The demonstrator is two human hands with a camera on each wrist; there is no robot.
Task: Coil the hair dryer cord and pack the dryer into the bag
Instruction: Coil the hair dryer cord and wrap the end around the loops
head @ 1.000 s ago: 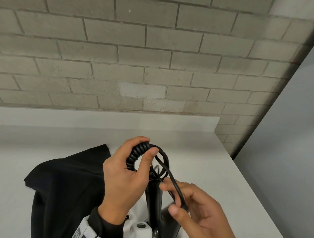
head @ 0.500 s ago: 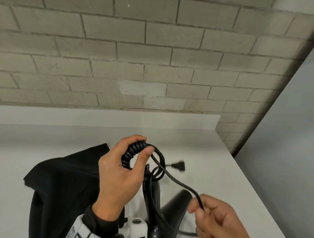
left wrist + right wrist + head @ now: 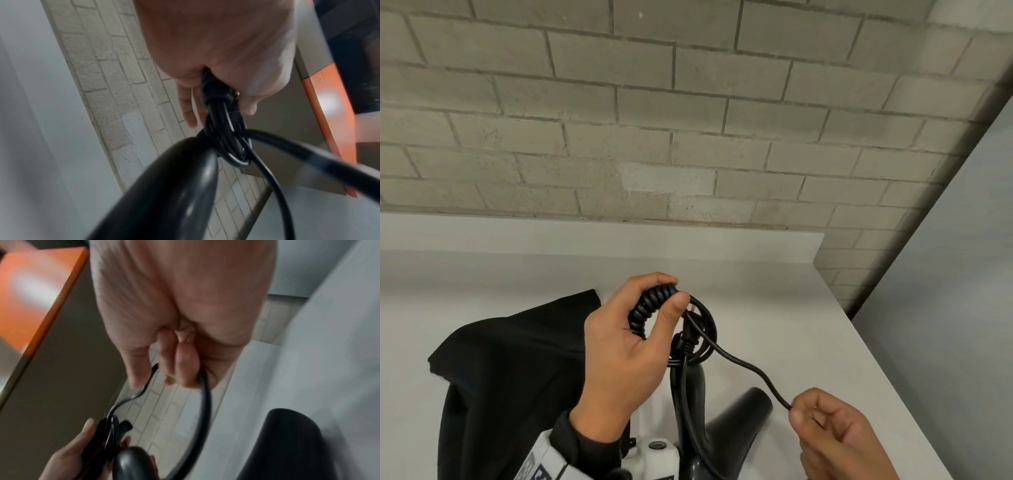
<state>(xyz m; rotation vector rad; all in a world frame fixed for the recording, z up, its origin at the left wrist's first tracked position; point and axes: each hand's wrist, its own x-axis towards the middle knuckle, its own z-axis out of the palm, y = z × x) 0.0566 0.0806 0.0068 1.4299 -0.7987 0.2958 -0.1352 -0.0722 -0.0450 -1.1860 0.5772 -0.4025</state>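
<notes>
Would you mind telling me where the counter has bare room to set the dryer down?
The white counter is bare between the hands and its raised back edge, and along its right edge. It is crowded lower left, where the black fabric bag lies beside the left hand, coiled black cord and black hair dryer.

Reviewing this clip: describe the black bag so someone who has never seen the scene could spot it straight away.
Start at the white counter under the brick wall. On its left part, beside the left hand that grips the coiled cord, lies the bag, a slumped heap of matte black fabric. The other black things, the cord and the hair dryer, are glossy and hard.
</notes>
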